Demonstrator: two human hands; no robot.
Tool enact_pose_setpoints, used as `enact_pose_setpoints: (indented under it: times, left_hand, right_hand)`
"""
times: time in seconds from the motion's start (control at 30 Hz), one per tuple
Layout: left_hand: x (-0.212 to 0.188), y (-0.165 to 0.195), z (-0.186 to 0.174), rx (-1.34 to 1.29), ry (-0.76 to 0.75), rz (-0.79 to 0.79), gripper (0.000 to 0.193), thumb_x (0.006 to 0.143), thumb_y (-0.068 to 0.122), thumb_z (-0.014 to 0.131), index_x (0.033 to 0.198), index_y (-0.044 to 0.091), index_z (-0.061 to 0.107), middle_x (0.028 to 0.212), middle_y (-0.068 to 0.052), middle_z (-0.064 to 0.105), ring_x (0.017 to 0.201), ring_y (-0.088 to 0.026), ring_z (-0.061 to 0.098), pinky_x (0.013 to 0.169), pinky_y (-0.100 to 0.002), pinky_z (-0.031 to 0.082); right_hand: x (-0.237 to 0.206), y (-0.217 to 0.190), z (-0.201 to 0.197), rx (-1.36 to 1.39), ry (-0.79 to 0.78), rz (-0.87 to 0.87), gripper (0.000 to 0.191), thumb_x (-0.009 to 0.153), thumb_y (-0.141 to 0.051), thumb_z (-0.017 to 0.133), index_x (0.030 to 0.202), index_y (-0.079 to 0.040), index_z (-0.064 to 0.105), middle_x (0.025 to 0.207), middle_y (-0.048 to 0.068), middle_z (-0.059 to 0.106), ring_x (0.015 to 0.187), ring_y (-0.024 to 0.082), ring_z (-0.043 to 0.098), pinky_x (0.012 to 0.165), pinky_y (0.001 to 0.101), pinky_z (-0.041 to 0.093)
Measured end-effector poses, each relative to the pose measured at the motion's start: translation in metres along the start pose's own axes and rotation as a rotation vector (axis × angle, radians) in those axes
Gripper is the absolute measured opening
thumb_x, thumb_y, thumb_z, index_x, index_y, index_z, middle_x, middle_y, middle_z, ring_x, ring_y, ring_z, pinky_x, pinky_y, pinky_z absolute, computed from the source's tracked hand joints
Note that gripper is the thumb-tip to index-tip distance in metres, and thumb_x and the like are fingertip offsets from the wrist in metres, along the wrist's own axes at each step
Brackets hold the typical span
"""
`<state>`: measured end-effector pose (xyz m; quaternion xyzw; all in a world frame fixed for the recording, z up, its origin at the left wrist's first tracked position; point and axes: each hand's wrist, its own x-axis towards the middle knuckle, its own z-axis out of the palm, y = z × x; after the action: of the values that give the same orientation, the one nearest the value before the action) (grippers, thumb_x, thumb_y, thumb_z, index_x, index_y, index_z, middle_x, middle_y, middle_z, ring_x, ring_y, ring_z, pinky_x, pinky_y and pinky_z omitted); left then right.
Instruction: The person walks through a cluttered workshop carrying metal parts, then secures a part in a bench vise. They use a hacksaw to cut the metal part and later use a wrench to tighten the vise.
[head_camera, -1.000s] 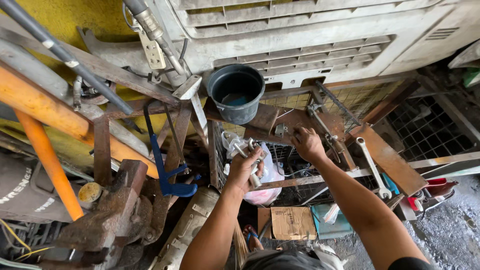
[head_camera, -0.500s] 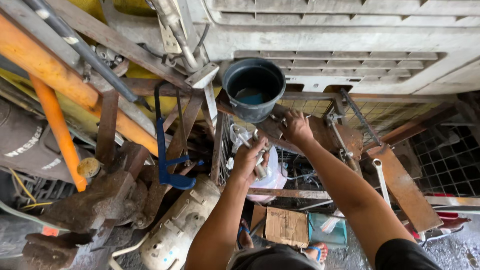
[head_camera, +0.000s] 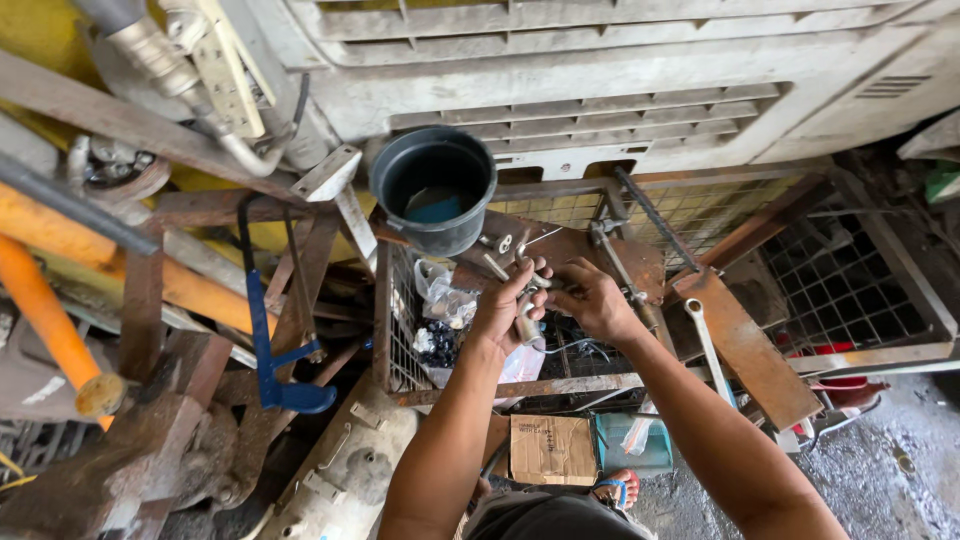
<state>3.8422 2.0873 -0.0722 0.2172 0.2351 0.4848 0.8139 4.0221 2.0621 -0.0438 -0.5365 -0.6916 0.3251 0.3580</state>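
My left hand (head_camera: 512, 305) grips a short grey metal fitting (head_camera: 527, 322), held upright over a rusty wire-mesh crate (head_camera: 392, 330). My right hand (head_camera: 592, 298) comes in from the right and pinches a small metal part (head_camera: 548, 283) against the top of that fitting. The two hands touch at the fingertips. Loose bolts and small metal pieces (head_camera: 497, 252) lie on a rusty plate just beyond them. A black bucket (head_camera: 435, 188) with a little dark liquid stands behind the hands.
A blue-handled hacksaw (head_camera: 268, 330) hangs on rusty angle iron at left, beside an orange pipe (head_camera: 50, 330). A spanner (head_camera: 708, 345) lies on a rusty plate at right. Plastic bags (head_camera: 445, 320) sit in the crate. A cardboard box (head_camera: 553, 450) rests below, a grey louvred machine casing (head_camera: 600, 80) behind.
My right hand left the rusty plate and came to my left hand. Both hands have met on the fitting. The view has shifted right and closer.
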Motion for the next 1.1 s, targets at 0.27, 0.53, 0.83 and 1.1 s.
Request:
enact_pose_setpoints:
  times: [0.27, 0.53, 0.83, 1.1]
  left_hand:
    - [0.017, -0.016, -0.018, -0.009, 0.397, -0.131, 0.027, 0.096, 0.029, 0.066, 0.108, 0.004, 0.065, 0.095, -0.011, 0.067, 0.063, -0.013, 0.059, 0.047, -0.025, 0.048]
    - [-0.006, 0.005, -0.041, 0.055, 0.373, -0.137, 0.028, 0.098, 0.026, 0.064, 0.114, 0.004, 0.07, 0.096, -0.008, 0.069, 0.064, -0.011, 0.058, 0.049, -0.023, 0.047]
    - [-0.024, 0.035, -0.048, 0.062, 0.377, -0.098, 0.028, 0.097, 0.027, 0.064, 0.113, 0.004, 0.07, 0.097, -0.01, 0.069, 0.065, -0.012, 0.058, 0.048, -0.022, 0.046]
    - [-0.017, 0.033, -0.033, 0.038, 0.374, -0.128, 0.03, 0.1, 0.03, 0.061, 0.113, 0.003, 0.068, 0.098, -0.011, 0.067, 0.066, -0.012, 0.058, 0.049, -0.023, 0.048]
  right_hand:
    - [0.024, 0.051, -0.006, -0.188, 0.33, 0.174, 0.035, 0.09, -0.02, 0.075, 0.123, -0.006, 0.071, 0.115, 0.012, 0.068, 0.096, 0.025, 0.072, 0.082, 0.0367, 0.059]
    - [0.114, 0.091, 0.042, -0.438, 0.241, 0.153, 0.034, 0.09, -0.025, 0.078, 0.121, -0.012, 0.074, 0.115, 0.016, 0.065, 0.1, 0.032, 0.069, 0.089, 0.0415, 0.057]
    - [0.153, 0.098, 0.071, -0.545, -0.04, 0.316, 0.05, 0.099, -0.048, 0.059, 0.139, -0.018, 0.06, 0.128, 0.023, 0.057, 0.105, 0.037, 0.069, 0.092, 0.0461, 0.056]
    - [0.143, 0.08, 0.053, -0.355, 0.104, 0.37, 0.057, 0.103, -0.05, 0.052, 0.125, 0.002, 0.058, 0.117, 0.025, 0.06, 0.09, 0.032, 0.069, 0.076, 0.0447, 0.059]
